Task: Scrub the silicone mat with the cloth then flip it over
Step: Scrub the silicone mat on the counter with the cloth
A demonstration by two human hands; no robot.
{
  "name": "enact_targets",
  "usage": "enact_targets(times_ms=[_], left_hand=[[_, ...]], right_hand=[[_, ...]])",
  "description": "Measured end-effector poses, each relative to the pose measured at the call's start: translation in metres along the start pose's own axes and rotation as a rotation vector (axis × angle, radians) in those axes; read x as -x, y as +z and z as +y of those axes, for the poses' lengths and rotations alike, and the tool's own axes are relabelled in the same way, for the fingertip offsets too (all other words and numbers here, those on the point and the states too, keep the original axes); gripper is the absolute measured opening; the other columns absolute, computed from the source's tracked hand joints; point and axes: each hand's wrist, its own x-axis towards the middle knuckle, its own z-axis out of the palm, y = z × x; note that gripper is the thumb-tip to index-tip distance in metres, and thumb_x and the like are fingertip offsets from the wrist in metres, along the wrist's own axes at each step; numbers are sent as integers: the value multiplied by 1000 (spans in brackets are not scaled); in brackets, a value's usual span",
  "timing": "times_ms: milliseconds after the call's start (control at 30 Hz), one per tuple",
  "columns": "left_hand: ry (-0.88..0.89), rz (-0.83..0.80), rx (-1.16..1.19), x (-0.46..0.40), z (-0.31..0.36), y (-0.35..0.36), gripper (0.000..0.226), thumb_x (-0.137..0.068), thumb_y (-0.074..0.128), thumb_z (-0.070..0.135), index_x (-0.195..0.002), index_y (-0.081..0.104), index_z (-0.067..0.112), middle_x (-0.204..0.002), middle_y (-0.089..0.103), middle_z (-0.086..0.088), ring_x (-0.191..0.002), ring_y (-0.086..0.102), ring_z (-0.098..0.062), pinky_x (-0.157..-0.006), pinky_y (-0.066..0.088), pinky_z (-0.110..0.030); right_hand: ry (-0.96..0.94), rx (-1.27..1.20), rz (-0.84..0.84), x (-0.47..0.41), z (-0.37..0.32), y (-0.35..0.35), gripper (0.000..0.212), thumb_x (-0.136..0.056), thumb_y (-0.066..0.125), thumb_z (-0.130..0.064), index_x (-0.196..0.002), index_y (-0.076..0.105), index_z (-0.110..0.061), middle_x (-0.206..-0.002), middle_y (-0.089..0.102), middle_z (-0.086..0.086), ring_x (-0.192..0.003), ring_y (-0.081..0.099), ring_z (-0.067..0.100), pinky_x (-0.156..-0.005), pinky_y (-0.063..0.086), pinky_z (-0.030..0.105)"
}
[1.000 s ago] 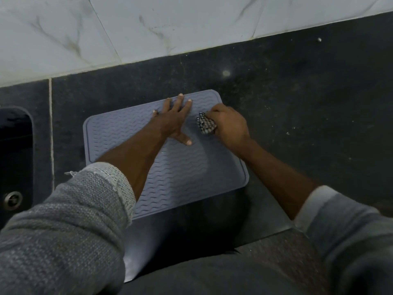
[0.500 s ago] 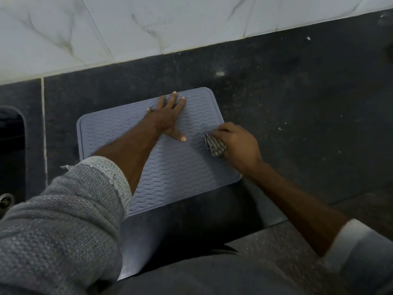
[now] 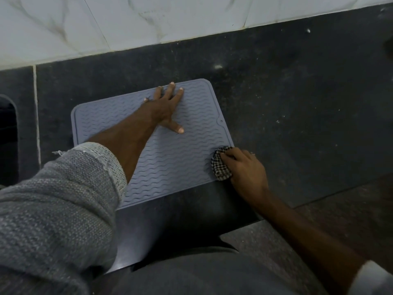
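A grey-blue silicone mat (image 3: 182,158) with wavy ridges lies flat on the dark stone counter (image 3: 297,103). My left hand (image 3: 165,109) presses flat on the mat's far middle, fingers straight and spread. My right hand (image 3: 244,169) grips a bunched black-and-white checked cloth (image 3: 220,165) against the mat's near right corner. My left forearm and grey sleeve cover part of the mat's near left side.
A white marbled tile wall (image 3: 148,22) runs along the back of the counter. A dark sink opening (image 3: 7,135) lies at the far left. The counter's front edge (image 3: 319,199) runs below my right hand, with floor beyond.
My right hand has dragged the cloth from the mat's far middle, beside my left hand, down to the near right corner. My left hand has stayed pressed in place.
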Motion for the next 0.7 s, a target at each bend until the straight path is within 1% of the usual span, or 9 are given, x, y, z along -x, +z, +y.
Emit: enact_targets(times_ms=[100, 200, 300, 400, 467, 567, 633, 700], left_hand=[[9, 4, -1, 2, 0, -1, 137, -58, 75, 68, -148, -21, 31, -156, -30, -1, -143, -21, -37, -106, 6, -72], [42, 45, 0, 9, 0, -1, 133, -61, 72, 71, -150, -18, 28, -158, -25, -3, -145, -17, -36, -108, 8, -70], [108, 109, 4, 24, -5, 5, 124, -66, 60, 77, -152, -14, 27, -160, -20, -4, -146, -12, -33, -114, 6, -64], [114, 198, 116, 47, -20, 12, 115, -68, 44, 82, -152, -11, 27, -160, -18, -2, -148, -9, -29, -115, 7, -62], [77, 268, 191, 68, -44, 17, 111, -71, 42, 81, -153, -10, 27, -160, -17, -2, -148, -9, -28, -117, 7, -58], [18, 373, 237, 107, -93, 32, 104, -79, 48, 73, -154, -3, 22, -161, -9, -4, -149, -4, -27, -119, 6, -51], [-27, 401, 249, 135, -129, 42, 109, -77, 50, 76, -154, 3, 15, -162, 1, -9, -149, 2, -27, -120, 9, -49], [-93, 380, 264, 162, -160, 49, 119, -68, 49, 81, -154, 5, 12, -161, 9, -9, -148, 9, -30, -118, 13, -49]], right_hand=[[13, 11, -3, 5, -2, 0, 41, -73, 63, -7, -114, 63, -11, -114, 63, 9, -97, 60, 29, -75, 53, 40], [11, 14, -6, 3, -2, -1, 41, -73, 63, -8, -114, 63, -11, -114, 63, 8, -98, 60, 29, -76, 52, 39], [21, -12, -19, 2, -3, -1, 40, -76, 63, -11, -116, 63, -15, -115, 62, 5, -100, 59, 28, -78, 52, 38], [51, -36, -42, -2, -5, -5, 40, -79, 63, -14, -118, 61, -20, -117, 60, 3, -100, 58, 26, -78, 53, 36], [73, -77, -41, -5, -8, -9, 40, -79, 65, -13, -118, 63, -20, -116, 61, 4, -100, 58, 27, -80, 51, 35], [70, -171, 17, -18, -21, -14, 42, -77, 66, -4, -118, 64, -15, -115, 62, 7, -102, 58, 27, -84, 48, 32], [79, -245, 52, -36, -42, -16, 37, -80, 63, -2, -116, 64, -11, -113, 62, 8, -102, 57, 26, -84, 44, 27], [32, -303, 56, -56, -67, -16, 35, -82, 63, -2, -117, 64, -6, -114, 62, 12, -104, 58, 27, -87, 41, 24]])
